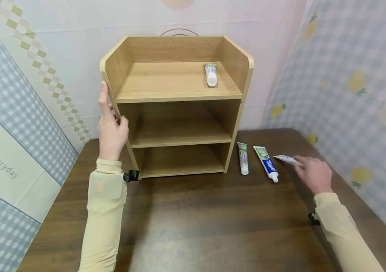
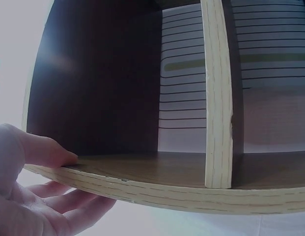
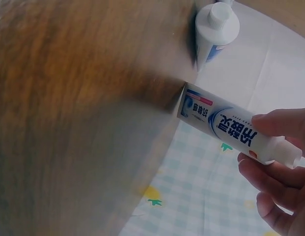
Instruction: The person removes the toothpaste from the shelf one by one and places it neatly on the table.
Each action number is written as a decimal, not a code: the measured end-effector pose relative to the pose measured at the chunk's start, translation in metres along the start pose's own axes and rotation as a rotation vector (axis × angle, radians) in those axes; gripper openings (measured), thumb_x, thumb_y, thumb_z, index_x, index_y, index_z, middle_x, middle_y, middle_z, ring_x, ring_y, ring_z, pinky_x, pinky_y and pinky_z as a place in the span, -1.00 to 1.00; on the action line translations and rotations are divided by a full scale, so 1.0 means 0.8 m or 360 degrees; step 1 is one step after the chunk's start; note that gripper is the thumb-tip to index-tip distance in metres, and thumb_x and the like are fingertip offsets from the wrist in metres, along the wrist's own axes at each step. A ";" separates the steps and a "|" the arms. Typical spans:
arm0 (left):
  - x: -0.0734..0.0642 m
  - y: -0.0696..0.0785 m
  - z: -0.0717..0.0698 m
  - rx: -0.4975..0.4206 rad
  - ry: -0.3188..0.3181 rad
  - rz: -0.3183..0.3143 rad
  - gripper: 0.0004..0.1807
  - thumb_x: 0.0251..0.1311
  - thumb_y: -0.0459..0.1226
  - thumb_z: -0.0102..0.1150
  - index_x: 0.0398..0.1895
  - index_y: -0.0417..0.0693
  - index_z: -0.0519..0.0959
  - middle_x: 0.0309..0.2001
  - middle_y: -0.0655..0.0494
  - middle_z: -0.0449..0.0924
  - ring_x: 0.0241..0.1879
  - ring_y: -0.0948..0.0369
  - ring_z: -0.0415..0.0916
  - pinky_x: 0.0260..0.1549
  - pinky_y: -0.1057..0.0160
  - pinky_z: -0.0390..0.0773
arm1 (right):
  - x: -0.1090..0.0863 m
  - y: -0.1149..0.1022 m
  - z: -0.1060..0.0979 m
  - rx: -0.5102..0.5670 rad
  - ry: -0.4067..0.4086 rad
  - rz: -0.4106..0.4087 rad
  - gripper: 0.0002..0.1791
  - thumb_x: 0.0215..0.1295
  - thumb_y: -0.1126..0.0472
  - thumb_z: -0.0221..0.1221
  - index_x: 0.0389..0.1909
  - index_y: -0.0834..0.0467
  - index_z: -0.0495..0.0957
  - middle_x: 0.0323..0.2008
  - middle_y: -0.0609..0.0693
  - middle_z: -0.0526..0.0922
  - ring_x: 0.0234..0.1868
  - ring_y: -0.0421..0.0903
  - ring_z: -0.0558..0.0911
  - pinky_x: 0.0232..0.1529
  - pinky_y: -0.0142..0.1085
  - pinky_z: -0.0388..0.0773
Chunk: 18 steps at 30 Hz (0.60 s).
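My left hand (image 1: 112,132) grips the left side panel of a small wooden shelf (image 1: 179,99). In the left wrist view its thumb (image 2: 46,150) lies on the inner face and the other fingers are on the outer side. At the right, my right hand (image 1: 315,173) pinches a white and blue toothpaste tube (image 3: 226,123) near its white cap, between thumb and fingers. The tube's flat end points toward the table's middle, close over the surface. Left of it lie a green, white and blue toothpaste tube (image 1: 267,163) and a slimmer grey-green one (image 1: 242,158).
On the shelf's top board, toward the right, rests another white toothpaste tube (image 1: 211,74), cap forward. Two lower compartments open to the front. The brown wooden table (image 1: 193,226) meets a patterned cloth (image 1: 342,94) at the right and back.
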<state>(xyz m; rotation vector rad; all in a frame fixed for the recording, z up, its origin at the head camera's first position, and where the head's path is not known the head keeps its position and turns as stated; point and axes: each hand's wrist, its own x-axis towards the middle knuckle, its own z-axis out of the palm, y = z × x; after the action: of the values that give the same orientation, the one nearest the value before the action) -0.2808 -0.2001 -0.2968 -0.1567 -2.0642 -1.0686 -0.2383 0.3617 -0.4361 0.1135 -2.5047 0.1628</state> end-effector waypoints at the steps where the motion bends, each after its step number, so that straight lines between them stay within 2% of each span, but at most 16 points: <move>1: 0.000 0.000 0.000 -0.0001 -0.0002 -0.0004 -0.09 0.12 -0.44 -0.13 0.51 0.39 -0.11 0.05 -0.26 0.58 -0.34 -0.11 0.52 -0.36 0.10 0.33 | 0.000 0.000 0.000 -0.0001 -0.0009 -0.0001 -0.69 0.03 0.29 0.25 -0.14 0.20 0.68 -0.36 0.33 0.70 -0.69 0.11 0.46 -0.71 -0.14 0.25; 5: 0.000 -0.001 -0.001 -0.0007 -0.0011 -0.0021 -0.09 0.13 -0.44 -0.12 0.51 0.41 -0.11 0.07 -0.25 0.57 -0.31 -0.12 0.54 -0.34 0.08 0.35 | -0.001 0.000 -0.001 0.0001 -0.0074 0.0012 -0.68 0.05 0.27 0.25 -0.12 0.21 0.67 -0.42 0.34 0.68 -0.70 0.11 0.45 -0.74 -0.17 0.22; 14: 0.001 0.000 -0.001 -0.0006 -0.0015 -0.0012 -0.08 0.12 -0.45 -0.12 0.51 0.40 -0.11 0.05 -0.29 0.56 -0.31 -0.11 0.53 -0.35 0.10 0.33 | 0.005 -0.007 -0.005 0.0017 -0.0346 0.0078 -0.67 0.16 0.25 0.21 -0.05 0.28 0.63 -0.52 0.33 0.64 -0.69 0.06 0.46 -0.76 -0.15 0.26; 18: 0.001 0.000 -0.001 -0.0008 -0.0018 -0.0013 -0.08 0.11 -0.45 -0.12 0.51 0.40 -0.11 0.06 -0.29 0.56 -0.30 -0.10 0.53 -0.34 0.09 0.34 | 0.007 -0.008 -0.001 0.0023 -0.0455 0.0089 -0.65 0.17 0.24 0.20 -0.04 0.31 0.61 -0.45 0.37 0.66 -0.65 0.10 0.50 -0.73 -0.09 0.32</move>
<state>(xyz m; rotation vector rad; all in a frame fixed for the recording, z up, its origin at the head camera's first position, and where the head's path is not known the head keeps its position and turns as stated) -0.2809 -0.2010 -0.2960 -0.1573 -2.0737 -1.0802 -0.2413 0.3554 -0.4314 0.0775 -2.7934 0.1999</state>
